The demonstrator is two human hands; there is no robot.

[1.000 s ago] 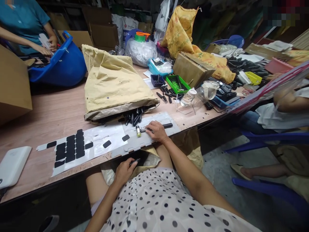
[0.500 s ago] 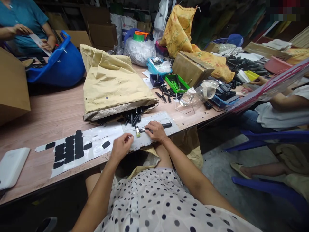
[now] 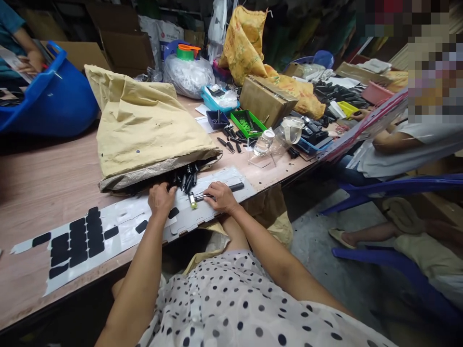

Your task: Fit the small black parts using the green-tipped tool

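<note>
My right hand (image 3: 221, 196) has its fingers around the metal shaft of a small hammer (image 3: 237, 186), which lies on a pale board (image 3: 205, 215). The hammer's yellowish-tipped head points left. At the mouth of a large tan paper sack (image 3: 148, 127), my left hand (image 3: 161, 198) reaches in with bent fingers beside slim black pen-like parts (image 3: 187, 178). Its fingertips are hidden, so I cannot see whether they hold a part. Below that hand, a black rounded patch (image 3: 174, 212) lies on the white sheet. More black patches (image 3: 77, 241) sit in rows farther left on a white backing sheet (image 3: 123, 249).
Behind the board are a green tray (image 3: 249, 123), a dark blue tray (image 3: 217, 119), a clear bottle (image 3: 264, 143) and a carton (image 3: 265, 100). A blue basin (image 3: 54, 103) stands at left. Co-workers sit at far left and right, the right one near a blue chair (image 3: 398, 185).
My left hand has moved forward to the sack's mouth, exposing a black patch on the sheet. My right hand stays on the hammer. The whole view has shifted to the right.
</note>
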